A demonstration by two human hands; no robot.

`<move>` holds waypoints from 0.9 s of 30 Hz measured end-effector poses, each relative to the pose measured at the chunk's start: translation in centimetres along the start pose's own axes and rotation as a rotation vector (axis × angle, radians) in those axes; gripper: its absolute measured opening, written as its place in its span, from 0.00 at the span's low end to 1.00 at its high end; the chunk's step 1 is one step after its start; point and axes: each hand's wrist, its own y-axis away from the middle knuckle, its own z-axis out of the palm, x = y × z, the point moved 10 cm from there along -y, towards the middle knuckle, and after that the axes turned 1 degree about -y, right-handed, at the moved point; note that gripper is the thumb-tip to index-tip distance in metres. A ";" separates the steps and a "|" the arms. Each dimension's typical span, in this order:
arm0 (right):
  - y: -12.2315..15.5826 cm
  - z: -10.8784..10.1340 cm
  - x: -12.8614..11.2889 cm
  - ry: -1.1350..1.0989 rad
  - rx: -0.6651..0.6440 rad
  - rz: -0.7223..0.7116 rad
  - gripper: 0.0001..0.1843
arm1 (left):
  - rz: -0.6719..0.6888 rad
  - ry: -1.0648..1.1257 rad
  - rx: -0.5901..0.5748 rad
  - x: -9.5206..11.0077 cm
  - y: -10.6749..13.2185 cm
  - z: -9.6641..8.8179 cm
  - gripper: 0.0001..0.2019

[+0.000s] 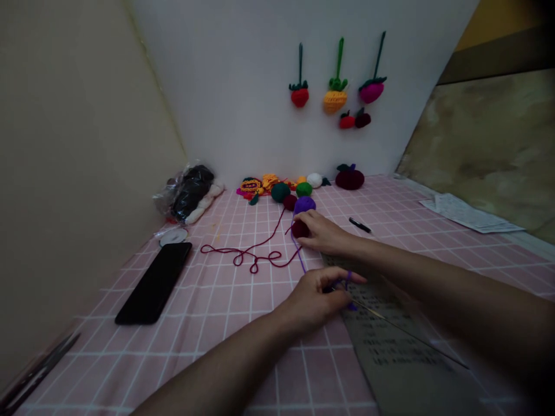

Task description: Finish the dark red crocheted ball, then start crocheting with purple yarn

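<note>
My right hand reaches forward and closes over a small dark red crocheted ball on the pink checked tablecloth. A dark red yarn strand loops away from it to the left. My left hand pinches purple yarn that runs up to a purple yarn ball; a thin crochet hook lies by its fingers. A printed sheet in plastic lies under both hands.
A black phone and a round tape lie left. Scissors sit at the near left edge. Yarn balls and crocheted fruit line the back wall, more hang above. A black pen, papers right, bagged yarn.
</note>
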 end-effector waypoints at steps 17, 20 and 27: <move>0.6 -5.4 6.9 -0.038 0.053 0.246 0.14 | -0.034 0.119 -0.009 -0.5 -0.1 0.2 0.14; 0.7 -6.7 8.8 -0.005 0.100 0.296 0.15 | -0.052 0.154 -0.007 -0.6 -0.1 0.2 0.13; 0.8 -7.4 9.0 0.109 0.121 0.276 0.17 | -0.079 0.153 0.002 -1.0 -0.1 0.2 0.13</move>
